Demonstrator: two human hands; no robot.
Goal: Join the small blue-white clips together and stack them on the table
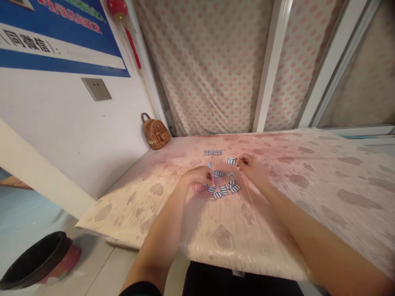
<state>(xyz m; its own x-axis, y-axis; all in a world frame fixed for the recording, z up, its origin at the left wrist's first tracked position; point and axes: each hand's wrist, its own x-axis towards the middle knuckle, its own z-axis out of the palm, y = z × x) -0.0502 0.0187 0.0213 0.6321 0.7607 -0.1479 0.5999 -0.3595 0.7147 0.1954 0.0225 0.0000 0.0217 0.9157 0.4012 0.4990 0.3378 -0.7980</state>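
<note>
Small white tiles with blue edges (pixel 224 189) lie in a loose scatter on the tablecloth between and in front of my hands. Farther back, more of them form a neat block (pixel 212 152). My right hand (pixel 248 163) is pinched at the right end of a short row of tiles (pixel 231 160), its fingertips touching the end tile. Over the left side of the scatter, my left hand (pixel 202 175) is closed with curled fingers; what they hold, if anything, is hidden. A few tiles (pixel 210 189) show just under its fingers.
A patterned, plastic-covered tablecloth (pixel 222 238) spreads over the table. At its back left corner a small brown backpack (pixel 156 133) leans by the wall. A dark-rimmed bin (pixel 43 259) stands on the floor at left. Dotted curtains (pixel 210 61) hang behind.
</note>
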